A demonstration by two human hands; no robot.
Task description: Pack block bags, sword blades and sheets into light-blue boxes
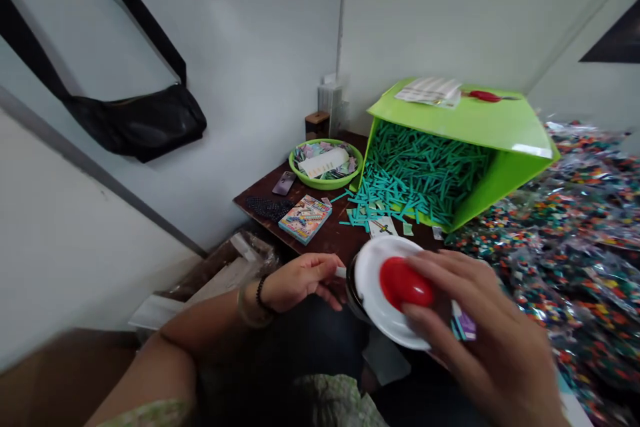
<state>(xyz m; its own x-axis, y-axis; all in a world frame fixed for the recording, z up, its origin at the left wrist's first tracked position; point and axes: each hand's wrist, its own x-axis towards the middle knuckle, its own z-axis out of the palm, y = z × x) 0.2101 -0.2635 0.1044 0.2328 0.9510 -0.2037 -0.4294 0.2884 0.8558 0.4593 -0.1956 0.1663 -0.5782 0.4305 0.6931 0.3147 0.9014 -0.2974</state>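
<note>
My right hand grips a white round lid by its red knob, close to the camera at the table's near edge. Under the lid a dark round rim shows. My left hand, with a black bead bracelet on the wrist, is curled with fingers together against the left side of that dark rim; what it grasps is hidden. Small purple and teal packets peek out beneath my right hand.
A green box lies tipped on its side, spilling several teal sticks on the brown table. A green bowl, a colourful card box and a phone lie behind. Bags of coloured beads fill the right. A black bag hangs on the wall.
</note>
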